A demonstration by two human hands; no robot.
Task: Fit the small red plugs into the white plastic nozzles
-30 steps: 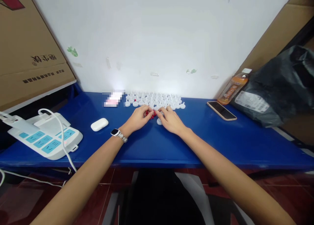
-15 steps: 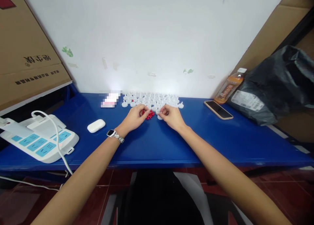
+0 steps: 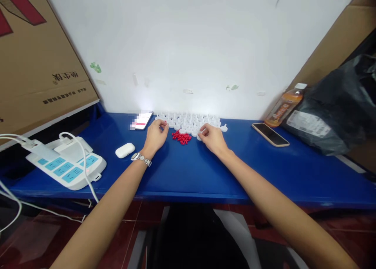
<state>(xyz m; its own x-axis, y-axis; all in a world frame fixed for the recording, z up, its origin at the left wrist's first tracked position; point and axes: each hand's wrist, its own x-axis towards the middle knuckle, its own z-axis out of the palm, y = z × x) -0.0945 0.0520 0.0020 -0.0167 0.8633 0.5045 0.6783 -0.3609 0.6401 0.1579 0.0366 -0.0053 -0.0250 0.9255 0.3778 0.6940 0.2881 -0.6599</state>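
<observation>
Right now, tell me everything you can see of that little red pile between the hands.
The red pile is a loose heap of tiny bright red pieces, plastic by the look, too small to make out their shape. It lies flat on the blue table, just in front of the white caps. It sits between the left hand and right hand; neither touches it.

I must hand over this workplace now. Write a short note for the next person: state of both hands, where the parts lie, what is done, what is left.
Left hand: fingertips on the small white plastic caps at the left end of the cluster; whether it grips one is unclear.
Right hand: fingers curled at a cap on the cluster's right edge.
Parts: the caps lie against the wall on the blue table; a heap of tiny red pieces lies between the hands, untouched.
Done: too small to tell if any cap holds a red piece.
Left: apparently the whole red heap.
</observation>
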